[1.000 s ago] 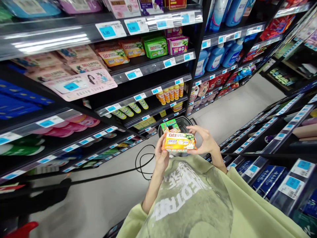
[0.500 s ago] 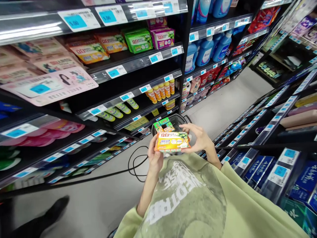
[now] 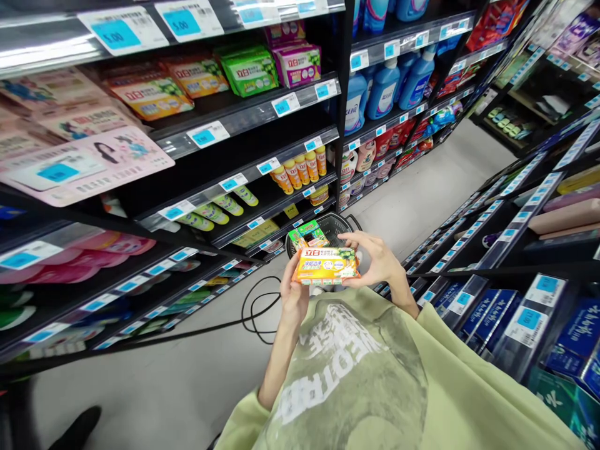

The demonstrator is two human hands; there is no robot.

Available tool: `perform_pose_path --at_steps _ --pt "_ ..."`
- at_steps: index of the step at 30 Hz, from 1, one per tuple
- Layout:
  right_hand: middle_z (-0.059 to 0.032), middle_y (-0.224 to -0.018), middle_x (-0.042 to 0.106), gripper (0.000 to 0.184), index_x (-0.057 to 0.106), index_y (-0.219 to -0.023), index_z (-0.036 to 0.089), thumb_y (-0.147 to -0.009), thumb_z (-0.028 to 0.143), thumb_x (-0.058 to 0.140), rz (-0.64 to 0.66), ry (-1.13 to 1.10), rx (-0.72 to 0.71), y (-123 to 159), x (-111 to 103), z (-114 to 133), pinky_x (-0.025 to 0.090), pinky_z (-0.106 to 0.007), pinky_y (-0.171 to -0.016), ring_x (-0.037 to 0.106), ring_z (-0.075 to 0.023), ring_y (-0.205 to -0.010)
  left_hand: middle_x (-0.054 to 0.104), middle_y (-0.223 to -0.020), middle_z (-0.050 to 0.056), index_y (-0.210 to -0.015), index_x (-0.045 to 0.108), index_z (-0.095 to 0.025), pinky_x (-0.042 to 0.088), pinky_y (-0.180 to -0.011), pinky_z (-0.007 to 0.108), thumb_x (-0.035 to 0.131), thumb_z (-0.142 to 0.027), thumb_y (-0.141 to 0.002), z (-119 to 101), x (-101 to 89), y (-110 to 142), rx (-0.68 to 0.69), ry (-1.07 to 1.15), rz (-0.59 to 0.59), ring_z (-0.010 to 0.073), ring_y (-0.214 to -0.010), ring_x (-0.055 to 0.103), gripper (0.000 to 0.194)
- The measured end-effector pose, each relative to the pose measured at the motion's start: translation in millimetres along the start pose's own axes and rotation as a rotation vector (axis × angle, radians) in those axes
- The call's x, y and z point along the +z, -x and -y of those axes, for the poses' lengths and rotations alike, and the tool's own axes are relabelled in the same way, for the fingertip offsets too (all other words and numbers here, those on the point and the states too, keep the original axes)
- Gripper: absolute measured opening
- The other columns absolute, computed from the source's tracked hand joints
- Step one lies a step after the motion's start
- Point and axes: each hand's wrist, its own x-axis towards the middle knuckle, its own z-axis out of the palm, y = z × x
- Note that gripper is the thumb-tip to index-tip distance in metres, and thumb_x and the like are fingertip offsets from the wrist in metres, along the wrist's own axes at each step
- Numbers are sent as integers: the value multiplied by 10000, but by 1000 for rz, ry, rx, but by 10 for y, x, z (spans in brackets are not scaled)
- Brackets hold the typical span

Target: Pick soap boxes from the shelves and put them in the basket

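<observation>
An orange-and-white pack of laundry soap (image 3: 327, 267) is held level in front of my chest, its printed face towards me. My left hand (image 3: 293, 290) grips its left end, thumb at the front edge. Around the right end curves my right hand (image 3: 379, 259), with the thumb at the lower corner and the fingers raised behind. Just beyond the pack is a black shopping basket (image 3: 338, 224), partly hidden by it. Inside that basket a green box (image 3: 302, 232) shows.
Shelves on the left hold orange soap packs (image 3: 150, 94), green packs (image 3: 248, 70), yellow bottles (image 3: 300, 170) and blue bottles (image 3: 383, 90). Blue boxes (image 3: 487, 315) stand on the right shelf. A black cable (image 3: 210, 326) loops over the grey floor. A dark shoe (image 3: 77, 430) shows lower left.
Both hands keep hold of the soap pack, almost unmoved. The view has shifted slightly, so the left shelves sit further left. The dark shoe at lower left has moved down and left.
</observation>
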Motion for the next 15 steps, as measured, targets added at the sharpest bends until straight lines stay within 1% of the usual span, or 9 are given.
perform_pose_path --at_steps 5,7,12,15 --pt "-103 -1212 778 825 596 -1463 235 -771 580 884 -30 -6 -50 -16 -2 18 634 -397 -883 757 -249 -931 694 -1521 129 -1352 775 -282 525 -1208 493 873 -813 -711 2 -5 -4 -8 -3 2 397 -1462 612 838" --pt "-102 -1210 777 823 597 -1466 237 -772 573 885 -29 -8 -51 -18 3 20 632 -399 -881 756 -249 -926 703 -1506 129 -1346 778 -278 527 -1204 487 874 -814 -708 -2 -2 -3 -5 -6 -9 394 -1455 618 839" --pt "-105 -1194 777 852 601 -1467 233 -746 575 897 -5 6 -20 -7 18 5 629 -427 -934 762 -273 -980 700 -1514 124 -1357 771 -285 507 -1222 488 870 -811 -713 -22 28 9 -14 -2 -23 391 -1470 605 837" --pt "-103 -1171 780 839 611 -1451 221 -752 596 886 -11 23 -29 -10 21 9 628 -414 -908 763 -268 -960 694 -1524 125 -1347 775 -280 494 -1238 500 862 -813 -721 -39 51 15 -21 3 -21 396 -1487 589 826"
